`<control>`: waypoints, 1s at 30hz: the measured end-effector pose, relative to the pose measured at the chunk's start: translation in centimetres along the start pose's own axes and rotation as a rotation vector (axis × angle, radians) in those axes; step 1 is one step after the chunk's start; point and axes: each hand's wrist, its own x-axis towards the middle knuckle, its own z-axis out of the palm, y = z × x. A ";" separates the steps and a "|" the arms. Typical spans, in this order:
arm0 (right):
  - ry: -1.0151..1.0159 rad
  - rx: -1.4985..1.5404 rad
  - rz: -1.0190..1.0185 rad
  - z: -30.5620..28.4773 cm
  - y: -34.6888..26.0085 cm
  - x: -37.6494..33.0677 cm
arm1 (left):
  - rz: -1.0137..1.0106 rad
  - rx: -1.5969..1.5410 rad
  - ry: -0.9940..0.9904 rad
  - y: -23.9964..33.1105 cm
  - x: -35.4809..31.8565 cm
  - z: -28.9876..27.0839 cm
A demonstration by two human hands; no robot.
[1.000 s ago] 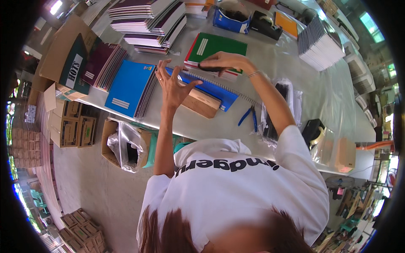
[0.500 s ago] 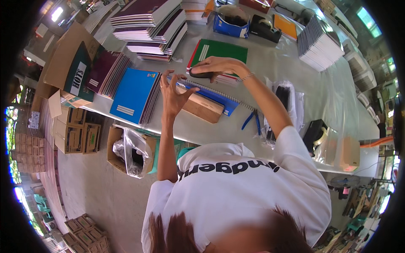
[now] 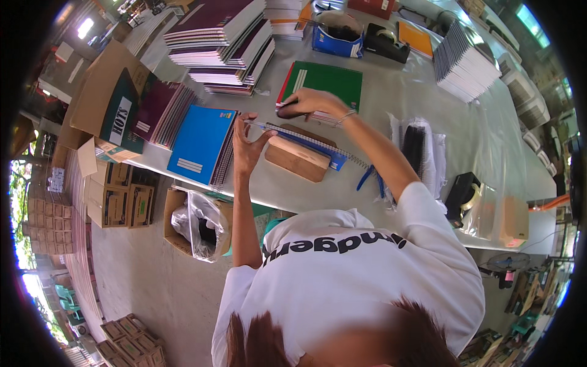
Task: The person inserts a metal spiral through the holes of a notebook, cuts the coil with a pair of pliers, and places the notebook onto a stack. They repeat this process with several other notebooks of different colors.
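Note:
A blue spiral notebook [image 3: 312,147] stands on edge in a slotted wooden block [image 3: 298,160], its wire coil upward and running out past the right end. My left hand [image 3: 247,150] grips the notebook's left end, thumb on the near side and fingers curled over the far side. Just beyond the block, my right hand [image 3: 315,103] is closed around a dark, rounded object [image 3: 291,112], partly hidden by the fingers and a little blurred. It is held above the near edge of a green notebook [image 3: 330,82] on a small stack. Blue-handled pliers [image 3: 365,177] lie by the coil's loose end.
Left of my hands are blue notebooks [image 3: 200,144], maroon notebooks [image 3: 162,113] and an open carton [image 3: 98,101]. Tall notebook piles [image 3: 214,37] stand behind. A blue container [image 3: 337,44], tape dispenser [image 3: 386,44] and plastic-wrapped black coils [image 3: 414,150] lie farther right.
My left fingers have closed in on the notebook's left end. My right hand stays near the green notebook with the dark object, its wrist shifted slightly. The view has shifted a little.

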 end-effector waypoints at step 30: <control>-0.249 -0.487 0.188 -1.3 -2.7 3.6 | -0.157 -0.614 -0.181 -1.7 1.8 0.1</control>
